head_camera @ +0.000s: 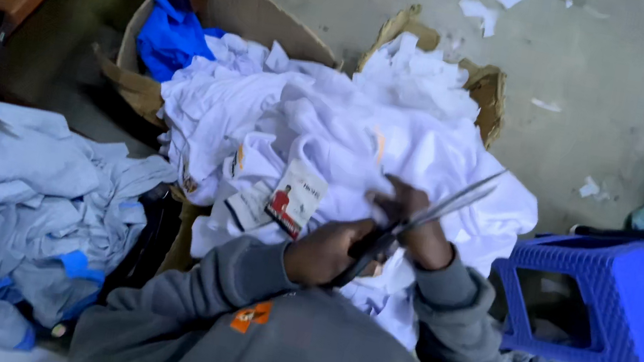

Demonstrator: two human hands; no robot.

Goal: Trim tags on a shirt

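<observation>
Head view: one pair of long metal scissors [428,215], blades apart, long axis diagonal, tips pointing up-right, handles down-left.

Left hand [328,251] closed around scissor handles. Right hand [416,226] closed on white garment [329,135], just beside blades.

Garment heaped in open cardboard box [237,8], spilling over near rim; two paper tags [293,198] hang left of hands.

One blue plastic stool [621,302] close right, grey-blue clothing pile [26,203] close left; little side room. Concrete floor [598,70] beyond box open, scattered white scraps.
</observation>
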